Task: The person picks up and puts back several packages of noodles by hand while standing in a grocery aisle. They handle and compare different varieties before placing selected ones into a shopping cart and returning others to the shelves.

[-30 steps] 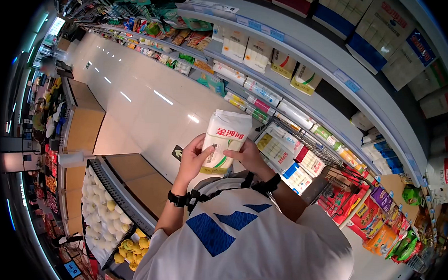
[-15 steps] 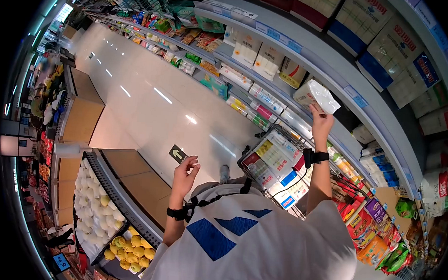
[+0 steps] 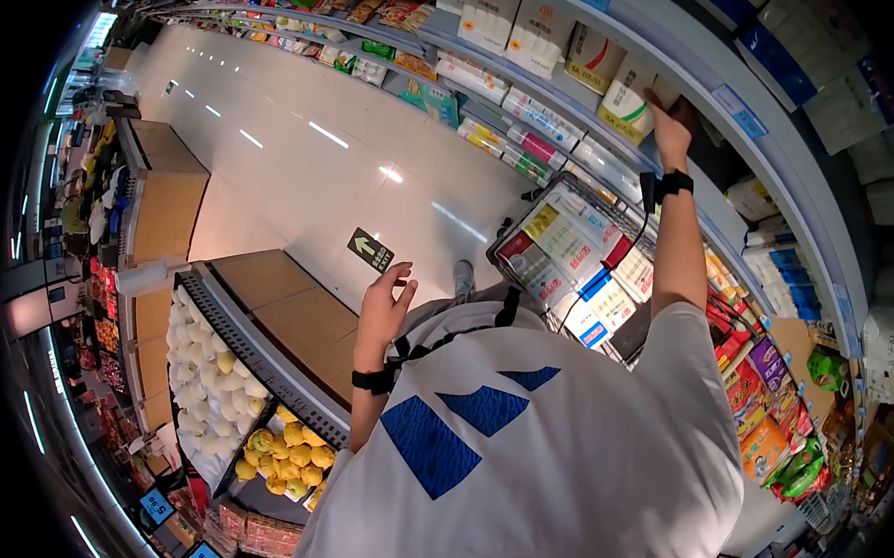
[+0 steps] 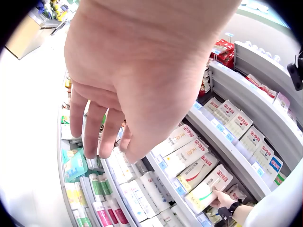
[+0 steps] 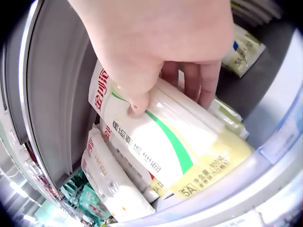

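My right hand point(image 3: 670, 134) reaches into a shelf and grips a white pack of dried noodles point(image 5: 163, 132) with a green stripe and a yellowish lower end. In the right wrist view the thumb presses on its front, while the other fingers bend over the far edge. The pack leans back on the shelf, its lower end right at the front lip point(image 5: 222, 191). Beside it stands a similar noodle pack with a red stripe point(image 3: 590, 58). My left hand point(image 3: 381, 311) hangs near the waist over the aisle, holding nothing, fingers loosely bent.
A shopping cart point(image 3: 631, 337) with several noodle packs point(image 3: 568, 239) stands below the shelf. More noodle packs fill the shelves above and below. To the left is a produce stand with yellow fruit point(image 3: 285, 456) and pale round produce point(image 3: 208, 378). An exit arrow point(image 3: 369, 249) marks the floor.
Both hands held the noodle pack before the torso. The left hand let go, and the right hand carried the pack right and forward onto the shelf, beside the red-striped one.
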Available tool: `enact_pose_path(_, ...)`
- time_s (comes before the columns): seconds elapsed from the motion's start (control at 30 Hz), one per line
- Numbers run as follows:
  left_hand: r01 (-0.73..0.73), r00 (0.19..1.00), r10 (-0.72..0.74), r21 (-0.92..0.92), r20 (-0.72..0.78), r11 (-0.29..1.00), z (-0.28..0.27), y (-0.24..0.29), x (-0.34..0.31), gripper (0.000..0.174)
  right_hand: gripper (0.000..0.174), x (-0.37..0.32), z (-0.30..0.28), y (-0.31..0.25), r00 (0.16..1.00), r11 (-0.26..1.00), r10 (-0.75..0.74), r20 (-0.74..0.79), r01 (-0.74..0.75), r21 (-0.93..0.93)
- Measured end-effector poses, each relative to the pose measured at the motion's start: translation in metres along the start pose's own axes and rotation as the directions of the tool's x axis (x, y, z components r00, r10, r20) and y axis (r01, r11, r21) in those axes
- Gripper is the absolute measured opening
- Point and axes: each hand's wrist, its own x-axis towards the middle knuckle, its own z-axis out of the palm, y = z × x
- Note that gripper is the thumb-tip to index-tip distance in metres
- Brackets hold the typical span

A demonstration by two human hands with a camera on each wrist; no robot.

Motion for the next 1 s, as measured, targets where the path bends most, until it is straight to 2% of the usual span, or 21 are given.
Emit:
enact_pose_path(0.03,-0.017,1.000,0.017,0.021,0.015,1.000,0.001,0.000,-0.002,0.035,0.061,-0.009,-0.006,-0.032,0.999,0.996,0.036,-0.001,-0.036,-0.087)
enact_pose_path(0.1,0.018,0.999,-0.019,0.029,0.048,0.999,0.002,-0.001,-0.008,0.036,0.061,-0.036,-0.013,-0.060,0.990,0.970,0.114,-0.082,-0.129,-0.207)
enact_pose_path(0.13,0.040,0.997,-0.043,0.055,0.063,0.998,0.003,-0.001,-0.010,0.037,0.056,-0.048,-0.016,-0.053,0.986,0.979,0.123,-0.111,-0.139,-0.149)
enact_pose_path(0.17,0.058,0.995,-0.064,0.081,0.076,0.995,0.003,-0.001,-0.010,0.037,0.054,-0.062,-0.004,-0.017,0.941,0.982,0.045,-0.336,-0.103,-0.159)
enact_pose_path(0.23,0.044,0.991,-0.061,0.143,0.119,0.989,0.006,-0.017,-0.015,0.040,0.052,-0.106,-0.002,0.002,0.879,0.987,0.062,-0.473,0.015,0.158)
enact_pose_path(0.3,0.088,0.977,-0.122,0.194,0.173,0.977,0.010,-0.029,-0.020,0.044,0.052,-0.163,-0.004,0.024,0.815,0.966,0.198,-0.545,-0.069,0.248)
enact_pose_path(0.37,0.087,0.966,-0.141,0.241,0.216,0.967,0.013,-0.036,-0.023,0.046,0.035,-0.224,-0.008,0.056,0.773,0.967,0.017,-0.634,-0.175,-0.187)
enact_pose_path(0.4,0.081,0.955,-0.155,0.282,0.253,0.956,0.014,-0.037,-0.023,0.048,0.033,-0.254,-0.003,0.081,0.727,0.963,0.033,-0.686,-0.206,-0.172)
enact_pose_path(0.43,0.083,0.954,-0.160,0.289,0.255,0.954,0.015,-0.036,-0.024,0.048,0.030,-0.283,0.002,0.110,0.680,0.944,0.216,-0.700,-0.328,-0.027)
enact_pose_path(0.47,0.072,0.950,-0.153,0.286,0.274,0.956,0.017,-0.034,-0.023,0.048,0.028,-0.312,0.007,0.138,0.609,0.891,0.392,-0.689,-0.439,0.118)
enact_pose_path(0.5,0.060,0.945,-0.146,0.283,0.292,0.957,0.020,-0.033,-0.021,0.049,0.026,-0.336,0.008,0.161,0.474,0.708,0.687,-0.551,-0.608,0.359)
enact_pose_path(0.53,0.064,0.943,-0.153,0.291,0.296,0.955,0.021,-0.030,-0.021,0.049,0.030,-0.358,0.002,0.168,0.359,0.496,0.863,-0.356,-0.735,0.462)
enact_pose_path(0.57,0.074,0.940,-0.156,0.268,0.302,0.961,0.023,-0.026,-0.021,0.048,0.036,-0.377,-0.004,0.175,0.208,0.249,0.969,-0.137,-0.824,0.510)
enact_pose_path(0.63,0.090,0.937,-0.168,0.253,0.307,0.963,0.029,-0.024,-0.020,0.047,0.027,-0.429,-0.003,0.244,0.169,0.104,0.978,0.120,-0.901,0.421)
enact_pose_path(0.7,0.080,0.920,-0.173,0.262,0.353,0.962,0.036,-0.030,-0.021,0.046,0.027,-0.452,0.001,0.272,0.080,0.033,0.981,0.176,-0.967,0.252)
enact_pose_path(0.77,0.100,0.883,-0.223,0.299,0.412,0.949,0.044,-0.032,-0.020,0.042,0.037,-0.440,0.016,0.255,0.013,-0.019,0.989,0.144,-0.976,0.218)
enact_pose_path(0.83,0.181,0.873,-0.229,0.150,0.432,0.972,0.062,-0.068,-0.024,0.048,0.045,-0.437,0.041,0.270,0.144,0.140,0.979,0.144,-0.989,0.036)
enact_pose_path(0.87,0.199,0.875,-0.246,0.152,0.416,0.968,0.070,-0.074,-0.025,0.048,0.044,-0.431,0.052,0.258,0.179,0.157,0.979,0.094,-0.967,0.200)
enact_pose_path(0.93,0.182,0.842,-0.313,0.316,0.439,0.931,0.078,-0.082,-0.030,0.049,0.051,-0.419,0.062,0.268,0.057,0.061,0.985,0.160,-0.998,-0.017)
enact_pose_path(0.97,0.226,0.845,-0.341,0.304,0.412,0.926,0.084,-0.106,-0.043,0.047,0.058,-0.448,0.084,0.307,0.440,0.358,0.883,0.166,-0.858,0.369)
enact_pose_path(1.0,0.273,0.832,-0.369,0.273,0.414,0.923,0.086,-0.112,-0.047,0.045,0.062,-0.449,0.094,0.316,0.352,0.247,0.904,0.243,-0.894,0.374)
